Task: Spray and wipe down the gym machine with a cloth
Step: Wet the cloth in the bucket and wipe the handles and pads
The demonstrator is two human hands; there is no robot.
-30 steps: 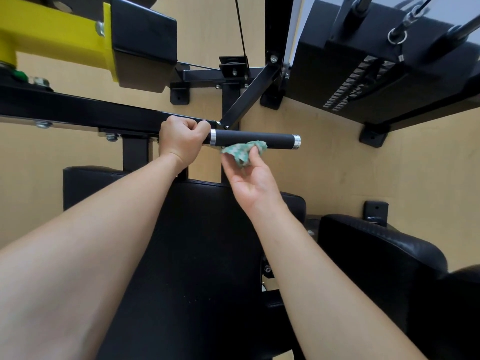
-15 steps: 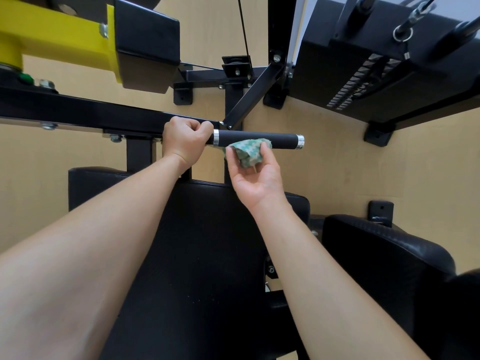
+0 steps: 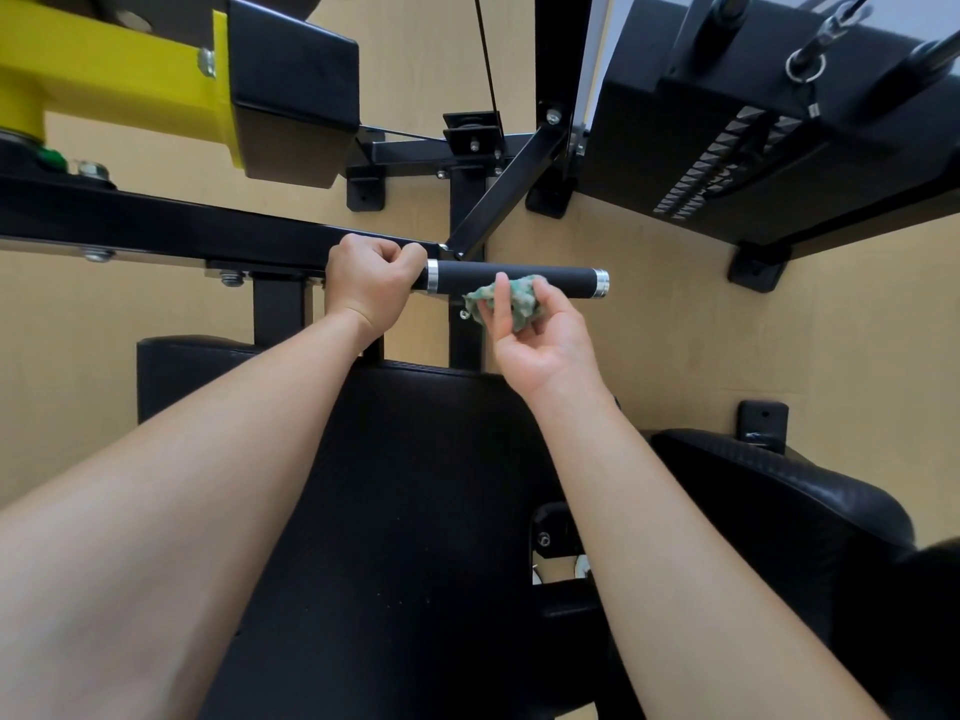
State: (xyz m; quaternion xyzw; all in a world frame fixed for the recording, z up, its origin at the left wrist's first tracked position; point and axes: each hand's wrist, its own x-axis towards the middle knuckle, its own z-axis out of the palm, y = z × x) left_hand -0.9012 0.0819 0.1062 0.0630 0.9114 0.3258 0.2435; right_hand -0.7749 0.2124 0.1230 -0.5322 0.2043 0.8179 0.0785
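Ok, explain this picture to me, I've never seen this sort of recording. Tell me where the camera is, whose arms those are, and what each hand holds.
The one camera sits on a person's head and looks down, so the two bare arms are the wearer's own. Below them is a gym machine: a black padded seat, a black machine arm with a yellow part, and a weight stack at upper right. The left hand has its grip closed round the machine arm, just beside the silver ring of the black handle. The right hand pinches a crumpled green cloth against that handle. No spray bottle shows.
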